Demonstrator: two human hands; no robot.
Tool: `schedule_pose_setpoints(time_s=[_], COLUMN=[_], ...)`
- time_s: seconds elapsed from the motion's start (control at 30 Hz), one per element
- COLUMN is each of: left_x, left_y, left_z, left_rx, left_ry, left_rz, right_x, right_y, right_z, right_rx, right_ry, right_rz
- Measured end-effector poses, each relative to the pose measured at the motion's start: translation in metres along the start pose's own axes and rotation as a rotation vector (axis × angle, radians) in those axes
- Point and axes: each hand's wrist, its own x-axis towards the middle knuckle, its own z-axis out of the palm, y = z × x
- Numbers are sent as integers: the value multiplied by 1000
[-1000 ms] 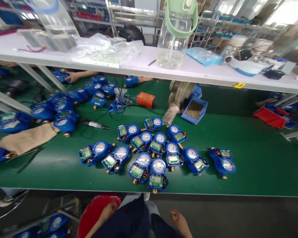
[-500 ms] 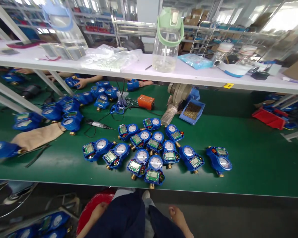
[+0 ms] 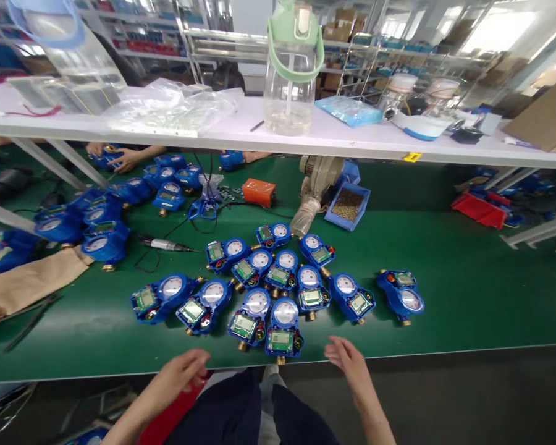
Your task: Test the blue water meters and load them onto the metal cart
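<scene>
My left hand [image 3: 185, 369] is over the front edge of the green bench [image 3: 472, 290], its fingers loosely bent and nothing visible in them. Also empty, my right hand [image 3: 347, 361] reaches the same edge with its fingers stretched out. Between and beyond the hands lie several blue water meters, each with a round dial and an exposed green circuit board. A water meter [image 3: 283, 327] at the bench edge is closest to both hands. One meter [image 3: 402, 296] lies apart on the right, turned the other way.
An electric screwdriver [image 3: 167, 245] lies left of the meters. Behind them are an orange box [image 3: 258, 192], a blower [image 3: 319, 179] and a blue bin of small brass-coloured parts [image 3: 348, 206]. A shelf [image 3: 241, 141] crosses above, carrying a bottle [image 3: 291, 74]. Another person's hands [image 3: 126, 159] hold a meter.
Both my hands have risen from beside my legs to the bench edge, and their fingers have loosened. The camera view has shifted, so the bench items appear further left.
</scene>
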Motion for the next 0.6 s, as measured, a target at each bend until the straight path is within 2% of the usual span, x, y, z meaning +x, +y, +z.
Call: schedule_pose_setpoints(time_s=[0.1, 0.17, 0.23, 0.3, 0.4, 0.5, 0.6], left_x=[44, 86, 130, 170, 217, 248, 271], left_y=[80, 139, 189, 225, 251, 260, 265], left_z=[-12, -7, 6, 22, 43, 57, 66], left_rx=[-82, -85, 113, 450, 627, 706, 780], left_ry=[17, 66, 152, 232, 221, 136, 28], left_rz=[171, 286, 362, 404, 385, 319, 273], right_x=[13, 29, 49, 72, 109, 145, 175], right_y=[-63, -93, -115, -133, -153, -164, -163], right_z=[23, 46, 69, 92, 121, 143, 158], right_rx=[109, 136, 156, 175, 205, 216, 224], right_ry=[10, 1, -20, -31, -12, 28, 39], right_rz=[-88, -143, -174, -171, -111, -42, -5])
